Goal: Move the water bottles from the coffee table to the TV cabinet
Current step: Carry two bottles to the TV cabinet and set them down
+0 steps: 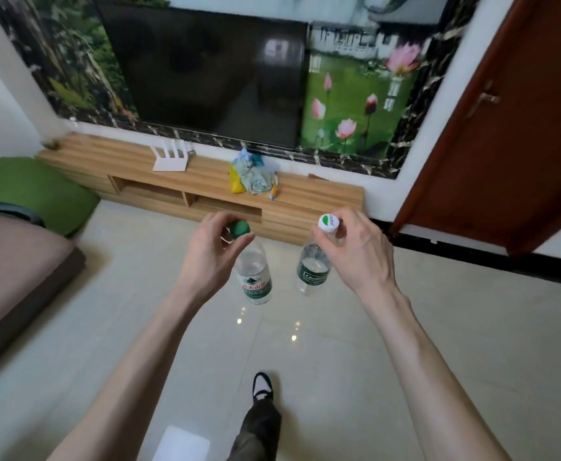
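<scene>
My left hand [211, 247] grips a clear water bottle with a green cap and a red-and-green label [254, 277] by its neck, so it hangs upright above the floor. My right hand [355, 249] holds a second clear bottle with a white cap and a dark green label [314, 271] the same way. Both bottles hang side by side in front of me, apart from each other. The wooden TV cabinet [322, 191] stands ahead against the wall, below the dark TV [206, 71]. The coffee table is not in view.
On the cabinet top sit a white router [171, 158] at the left and a bundle of coloured bags [252, 176] in the middle. A green cushion [29, 191] and a brown sofa edge [16, 277] lie left. A brown door [511, 121] stands right. My foot [262, 387] is on the shiny tile floor.
</scene>
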